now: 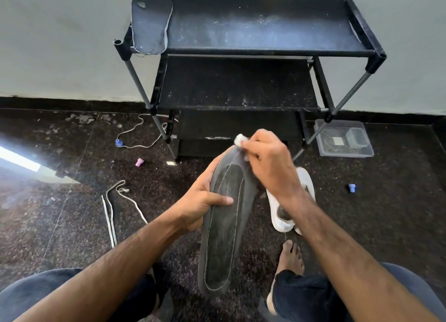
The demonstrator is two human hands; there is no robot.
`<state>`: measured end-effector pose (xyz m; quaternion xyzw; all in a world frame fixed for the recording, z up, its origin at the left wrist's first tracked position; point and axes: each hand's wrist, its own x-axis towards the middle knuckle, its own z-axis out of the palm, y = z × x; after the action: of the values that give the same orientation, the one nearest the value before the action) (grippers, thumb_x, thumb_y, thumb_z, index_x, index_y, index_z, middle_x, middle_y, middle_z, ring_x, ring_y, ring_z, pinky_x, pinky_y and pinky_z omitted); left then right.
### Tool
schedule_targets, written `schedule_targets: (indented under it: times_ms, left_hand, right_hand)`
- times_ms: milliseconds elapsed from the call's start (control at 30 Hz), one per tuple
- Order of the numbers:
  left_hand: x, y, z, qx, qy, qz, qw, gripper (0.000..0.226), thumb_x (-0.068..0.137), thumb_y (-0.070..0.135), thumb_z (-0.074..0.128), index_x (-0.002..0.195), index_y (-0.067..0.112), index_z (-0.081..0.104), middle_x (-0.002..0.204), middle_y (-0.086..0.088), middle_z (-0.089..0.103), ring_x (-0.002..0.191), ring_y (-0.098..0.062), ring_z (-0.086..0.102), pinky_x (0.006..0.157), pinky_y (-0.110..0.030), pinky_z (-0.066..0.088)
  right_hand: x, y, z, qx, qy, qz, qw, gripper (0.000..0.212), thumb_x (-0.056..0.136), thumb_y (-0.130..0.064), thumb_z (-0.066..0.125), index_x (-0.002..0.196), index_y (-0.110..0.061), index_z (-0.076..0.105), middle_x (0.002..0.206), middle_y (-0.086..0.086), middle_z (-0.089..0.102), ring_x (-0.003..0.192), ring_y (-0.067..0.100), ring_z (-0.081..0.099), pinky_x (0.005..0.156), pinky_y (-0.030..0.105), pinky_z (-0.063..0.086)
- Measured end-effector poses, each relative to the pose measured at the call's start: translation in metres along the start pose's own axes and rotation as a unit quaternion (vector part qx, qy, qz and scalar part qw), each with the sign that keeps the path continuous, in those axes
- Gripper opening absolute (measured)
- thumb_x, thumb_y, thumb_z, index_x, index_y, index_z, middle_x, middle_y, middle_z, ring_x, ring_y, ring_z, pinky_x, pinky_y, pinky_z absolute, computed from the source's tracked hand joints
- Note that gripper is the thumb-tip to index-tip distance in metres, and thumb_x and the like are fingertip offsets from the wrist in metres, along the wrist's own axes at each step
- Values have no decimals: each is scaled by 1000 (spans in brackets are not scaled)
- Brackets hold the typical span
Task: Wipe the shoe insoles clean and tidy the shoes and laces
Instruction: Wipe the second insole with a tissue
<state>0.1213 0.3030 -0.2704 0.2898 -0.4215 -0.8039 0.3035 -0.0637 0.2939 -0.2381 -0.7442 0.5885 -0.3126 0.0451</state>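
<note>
Insole (223,225) held up over the floor (60,225) while a wad (239,139) is pressed to its far end.

The left hand (200,201) grips the insole's left edge, thumb lying across its stitched face; the right hand (270,159) is curled round the white wad, probably a cloth or tissue, at the insole's tip. A white shoe (283,215) lies just right of it, partly behind the right forearm. A second insole (149,19) rests on the rack (265,27)'s top shelf. Laces (115,201) trail on the floor to the left, a clear tub (344,140) to the right.
</note>
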Motion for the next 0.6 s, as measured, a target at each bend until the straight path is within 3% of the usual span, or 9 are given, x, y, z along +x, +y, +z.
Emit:
schedule_targets:
  times_ms: [100,167,300,367,467,600]
  left_hand:
    - [1,1,-1,6,29,-13,999,84,72,-16,64,144,23,47,128,-12,63,114,-26,64,89,-40,58]
    - [5,4,-3,2,77,-23,997,73,68,-11,66,133,18,51,116,-13,66,104,-27,67,84,-42,60]
    - [7,2,-5,-14,120,-17,993,71,64,-12,66,130,5,46,101,-12,64,87,-19,69,73,-34,61]
    - [6,1,-4,2,114,-1,994,71,65,-14,65,132,3,45,103,-14,65,93,-24,69,77,-37,60]
    - [5,3,-3,13,86,18,996,65,72,-13,66,131,6,49,105,-11,66,99,-23,68,84,-37,59]
    - [4,0,-1,13,56,8,998,68,73,-12,68,136,2,45,108,-13,64,99,-24,66,83,-35,59]
  right_hand:
    - [3,11,-17,46,62,85,993,12,94,0,69,100,-4,78,84,5,62,75,18,61,65,34,56]
    - [1,-3,-27,85,76,56,992,13,94,0,70,104,-2,77,89,6,64,79,16,63,68,26,55]
    - [-11,-32,-11,115,-84,-106,984,12,92,1,70,101,-2,78,90,6,64,84,21,63,71,34,55]
    - [-16,-32,3,107,-123,-134,977,18,93,0,67,107,-5,77,94,5,64,89,22,63,74,39,57]
    - [-16,-28,8,96,-112,-130,981,18,94,-3,68,110,-6,77,96,4,62,91,20,62,76,37,57]
    - [-7,-21,0,61,-55,-103,991,11,90,4,70,84,-5,73,85,5,59,81,20,59,69,36,53]
